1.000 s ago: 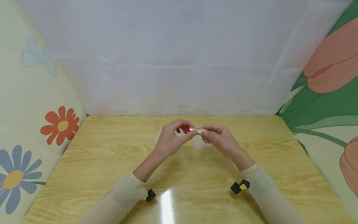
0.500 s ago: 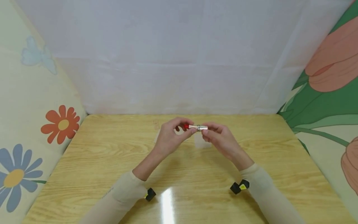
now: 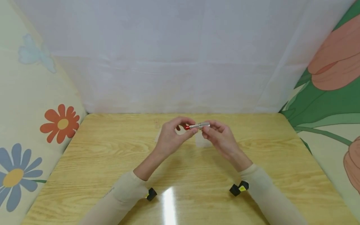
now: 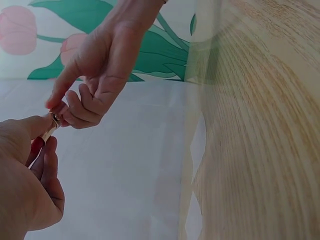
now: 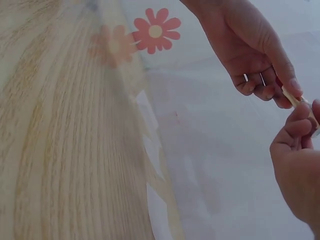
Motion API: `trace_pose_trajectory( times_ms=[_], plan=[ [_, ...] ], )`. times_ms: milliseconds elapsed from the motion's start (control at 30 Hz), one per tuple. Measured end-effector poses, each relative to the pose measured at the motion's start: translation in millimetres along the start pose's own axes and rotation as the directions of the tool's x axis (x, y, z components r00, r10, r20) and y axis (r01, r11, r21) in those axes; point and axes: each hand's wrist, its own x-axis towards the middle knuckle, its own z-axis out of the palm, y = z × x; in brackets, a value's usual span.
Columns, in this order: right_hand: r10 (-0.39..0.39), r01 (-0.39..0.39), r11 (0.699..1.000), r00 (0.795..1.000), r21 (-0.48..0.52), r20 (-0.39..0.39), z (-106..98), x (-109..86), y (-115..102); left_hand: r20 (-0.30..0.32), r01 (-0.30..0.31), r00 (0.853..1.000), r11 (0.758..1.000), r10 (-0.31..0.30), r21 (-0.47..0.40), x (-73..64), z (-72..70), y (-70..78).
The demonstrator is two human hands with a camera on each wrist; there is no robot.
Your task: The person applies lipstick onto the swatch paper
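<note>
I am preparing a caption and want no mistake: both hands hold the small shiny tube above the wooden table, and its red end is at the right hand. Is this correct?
Not quite: the red end is at the left hand, not the right hand, as the head view shows. Both hands do hold the small shiny tube above the wooden table.

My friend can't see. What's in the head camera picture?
A person's left hand and right hand hold a small, shiny, red-ended tube over a wooden table. Behind is a white sheet, with big flowers on both sides.
</note>
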Motion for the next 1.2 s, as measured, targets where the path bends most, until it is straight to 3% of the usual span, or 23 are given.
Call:
trace_pose_trajectory(
  times_ms=[233,367,500,633,767,833,1033,1100,1200],
  plan=[
    [-0.071,0.073,0.997,0.994,0.015,-0.083,-0.9,2.2,-1.8,0.073,0.04,0.996,0.999,-0.04,0.005,1.7,0.2,-2.1],
    [-0.109,0.112,0.993,0.99,0.031,-0.09,-1.6,1.7,-7.0,0.107,0.068,0.992,0.997,-0.07,0.024,2.5,-0.2,-7.3],
    [-0.131,0.132,0.991,0.989,0.017,-0.075,-2.2,0.5,-11.9,0.161,0.092,0.981,0.991,-0.106,0.094,2.2,-0.5,-15.6],
    [-0.16,0.157,0.987,0.985,-0.041,-0.065,-3.8,-0.2,-15.8,0.244,0.044,0.965,0.977,-0.094,0.207,4.0,2.1,-24.6],
    [-0.19,0.185,0.979,0.98,-0.083,-0.065,-4.7,-0.3,-17.9,0.294,-0.04,0.954,0.944,-0.062,0.328,7.1,8.0,-31.4],
    [-0.207,0.2,0.975,0.976,-0.098,-0.068,-5.5,-0.8,-17.7,0.329,-0.059,0.941,0.915,-0.082,0.398,7.0,10.8,-33.0],
    [-0.211,0.2,0.969,0.975,-0.143,-0.067,-9.5,-0.4,-16.9,0.438,-0.064,0.87,0.827,-0.228,0.558,1.6,16.3,-36.6],
    [-0.201,0.187,0.967,0.977,-0.172,-0.07,-11.5,0.6,-18.1,0.449,-0.072,0.861,0.818,-0.237,0.57,1.6,17.7,-38.2],
    [-0.188,0.168,0.963,0.979,-0.211,-0.08,-14.0,2.4,-21.9,0.455,-0.088,0.86,0.811,-0.231,0.578,3.7,19.5,-40.5]
  ],
)
